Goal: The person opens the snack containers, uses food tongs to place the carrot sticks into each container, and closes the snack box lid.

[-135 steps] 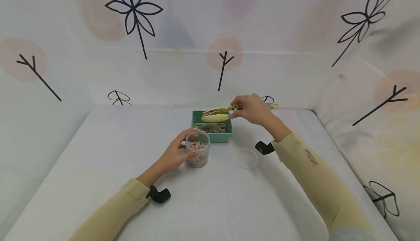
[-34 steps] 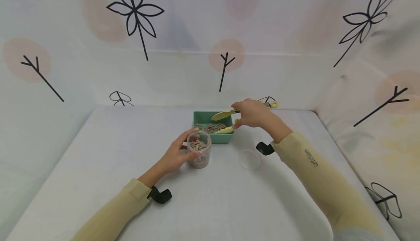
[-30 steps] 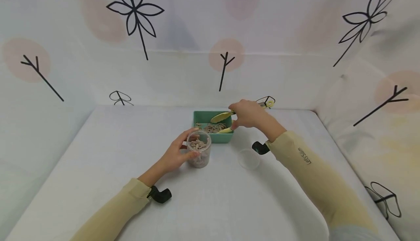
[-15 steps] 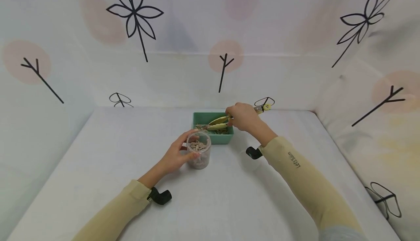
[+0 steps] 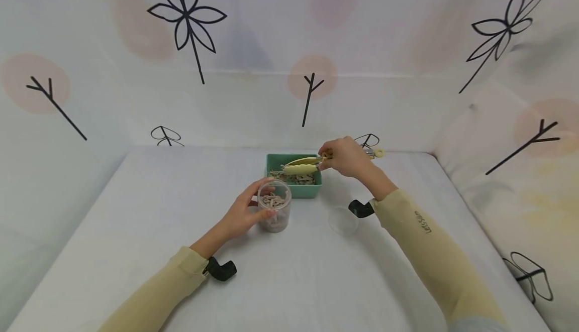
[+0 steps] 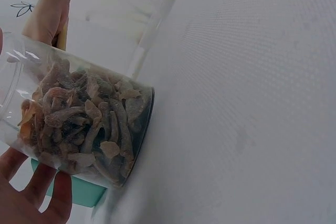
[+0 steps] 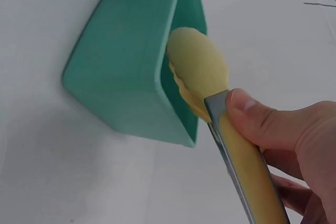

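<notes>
My left hand [image 5: 242, 212] grips a clear plastic jar [image 5: 279, 221] that stands on the table. Greyish-brown dried strips [image 6: 94, 124] fill much of the jar, which has no lid on. Yellow-headed tongs [image 5: 300, 169] are in my right hand [image 5: 347, 157], thumb along the handle in the right wrist view. The tongs' heads are nearly together over the green box [image 5: 304, 191], with a bit of strip at their tip. More strips [image 5: 282, 177] lie in the box, partly hidden by the tongs.
A clear round lid [image 5: 343, 220] lies on the white table [image 5: 181, 211], right of the jar. The box stands just behind the jar. Patterned cloth walls [image 5: 253, 106] enclose the table's back and sides.
The spread tongs went down into the box, came together among the strips, and have now risen back and to the right. My left hand and the jar have stayed put.
</notes>
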A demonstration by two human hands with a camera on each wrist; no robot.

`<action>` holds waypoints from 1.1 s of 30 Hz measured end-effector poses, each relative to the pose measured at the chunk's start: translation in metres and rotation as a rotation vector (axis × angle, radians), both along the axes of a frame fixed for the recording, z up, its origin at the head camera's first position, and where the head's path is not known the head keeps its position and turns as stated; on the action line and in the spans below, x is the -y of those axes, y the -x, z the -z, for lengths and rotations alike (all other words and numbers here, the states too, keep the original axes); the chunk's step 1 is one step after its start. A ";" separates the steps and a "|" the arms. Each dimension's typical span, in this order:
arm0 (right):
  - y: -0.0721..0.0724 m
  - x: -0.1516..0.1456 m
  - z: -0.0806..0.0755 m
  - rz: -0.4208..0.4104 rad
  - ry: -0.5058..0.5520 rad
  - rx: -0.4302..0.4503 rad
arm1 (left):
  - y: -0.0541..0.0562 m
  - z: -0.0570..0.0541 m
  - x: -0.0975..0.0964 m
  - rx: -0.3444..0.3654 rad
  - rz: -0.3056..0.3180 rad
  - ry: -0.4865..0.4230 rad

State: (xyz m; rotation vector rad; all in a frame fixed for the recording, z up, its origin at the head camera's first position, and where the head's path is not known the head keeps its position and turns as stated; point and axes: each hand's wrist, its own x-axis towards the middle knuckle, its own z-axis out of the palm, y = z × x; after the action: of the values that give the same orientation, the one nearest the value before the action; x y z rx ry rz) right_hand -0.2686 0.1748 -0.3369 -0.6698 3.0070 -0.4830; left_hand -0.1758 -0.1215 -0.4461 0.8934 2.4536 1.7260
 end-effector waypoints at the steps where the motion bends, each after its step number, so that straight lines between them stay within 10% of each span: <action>1: 0.000 -0.001 -0.001 -0.001 0.021 0.006 | 0.000 0.000 0.000 0.001 0.000 0.000; 16: -0.012 -0.010 -0.024 0.005 0.190 0.011 | -0.001 0.000 0.000 -0.005 -0.005 0.010; 33: -0.067 -0.001 -0.055 -0.162 0.259 0.002 | -0.001 0.000 0.000 0.007 -0.020 0.029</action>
State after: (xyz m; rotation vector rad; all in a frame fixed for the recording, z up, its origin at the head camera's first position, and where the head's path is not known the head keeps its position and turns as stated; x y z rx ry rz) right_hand -0.2019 0.1758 -0.2818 -0.9170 2.8817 -0.8710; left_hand -0.1748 -0.1220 -0.4459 0.8611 2.4849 1.6921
